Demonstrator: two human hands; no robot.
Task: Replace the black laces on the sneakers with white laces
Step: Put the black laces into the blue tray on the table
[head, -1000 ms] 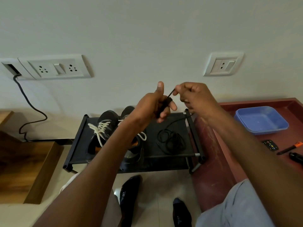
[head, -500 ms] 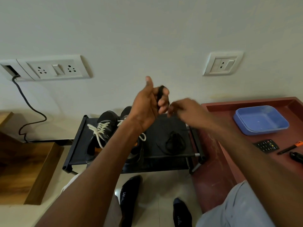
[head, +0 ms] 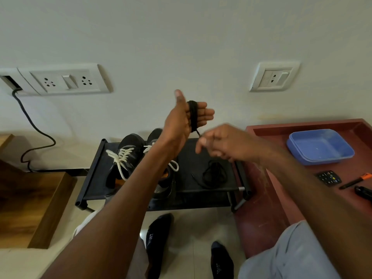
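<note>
Nearest are two feet in black socks (head: 159, 240) on the pale floor. Above them the right hand (head: 219, 144) (blurred) has its fingers curled, pinching the loose end of a black lace (head: 193, 115). That lace is wound around the straight fingers of the raised left hand (head: 188, 117), thumb up. Beyond, on a low black rack (head: 96, 174), stand two dark sneakers (head: 128, 156) threaded with white laces (head: 120, 158), and a second black lace (head: 213, 174) lies coiled beside them. A blue tub (head: 320, 146) sits on the red table (head: 259, 190).
</note>
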